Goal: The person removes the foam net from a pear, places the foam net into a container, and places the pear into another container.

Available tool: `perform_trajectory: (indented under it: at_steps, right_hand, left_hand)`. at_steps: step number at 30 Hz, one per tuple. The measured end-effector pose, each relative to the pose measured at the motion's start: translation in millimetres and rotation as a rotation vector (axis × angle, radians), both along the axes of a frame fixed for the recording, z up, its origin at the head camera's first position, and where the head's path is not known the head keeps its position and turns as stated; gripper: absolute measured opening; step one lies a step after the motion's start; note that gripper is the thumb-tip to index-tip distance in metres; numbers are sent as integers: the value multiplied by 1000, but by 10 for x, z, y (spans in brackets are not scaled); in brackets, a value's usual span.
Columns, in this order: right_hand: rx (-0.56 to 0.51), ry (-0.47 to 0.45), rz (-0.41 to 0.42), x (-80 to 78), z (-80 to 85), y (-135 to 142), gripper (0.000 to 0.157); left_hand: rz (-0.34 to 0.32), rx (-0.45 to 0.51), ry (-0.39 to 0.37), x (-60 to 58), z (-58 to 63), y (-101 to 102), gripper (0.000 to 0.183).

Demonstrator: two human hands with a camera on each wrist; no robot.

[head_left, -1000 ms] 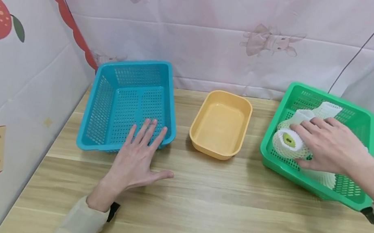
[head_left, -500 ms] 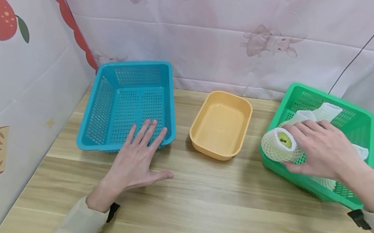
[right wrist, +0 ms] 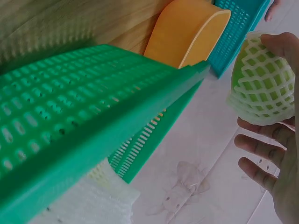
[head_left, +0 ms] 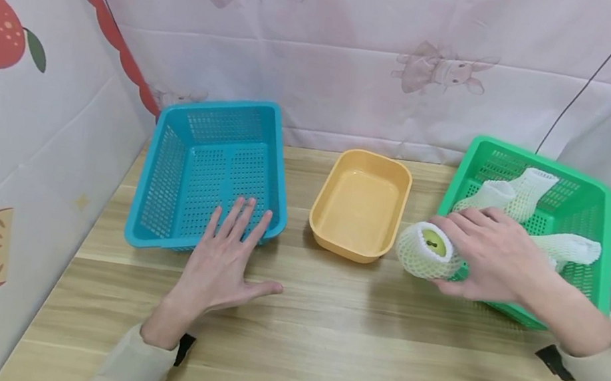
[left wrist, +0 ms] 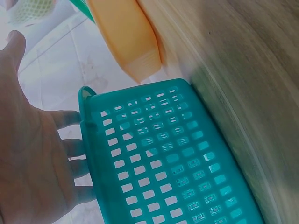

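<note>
Right hand [head_left: 491, 257]'s now got the fruit [head_left: 428, 255] out past the green basket [head_left: 581, 176]'s rim, thumb and fingers pinching it, left hand [head_left: 221, 265] still fingers-spread at the blue basket [head_left: 209, 167].

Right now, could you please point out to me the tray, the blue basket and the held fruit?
Tray [head_left: 360, 208]: head view, on its bare inner floor.
Blue basket [head_left: 225, 174]: head view, on its perforated floor.
Held fruit [right wrist: 262, 84]: right wrist view, on its netted side.

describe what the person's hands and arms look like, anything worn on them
The left hand and right hand are ungloved. The left sleeve and right sleeve are plain cream; a small black piece shows by the end of each.
</note>
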State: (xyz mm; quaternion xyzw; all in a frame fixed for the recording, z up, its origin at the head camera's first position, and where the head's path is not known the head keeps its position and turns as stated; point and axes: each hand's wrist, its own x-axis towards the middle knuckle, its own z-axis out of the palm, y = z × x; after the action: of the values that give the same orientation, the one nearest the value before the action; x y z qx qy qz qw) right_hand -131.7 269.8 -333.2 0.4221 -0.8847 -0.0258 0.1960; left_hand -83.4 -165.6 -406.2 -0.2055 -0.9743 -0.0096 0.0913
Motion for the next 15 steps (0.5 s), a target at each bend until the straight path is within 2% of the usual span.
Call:
perform_trajectory:
  at_steps: [15]
  right_hand:
    - [-46,19,92,63,-274,-308,93]
  left_hand:
    - [3,3,4,2,-25,-11,128]
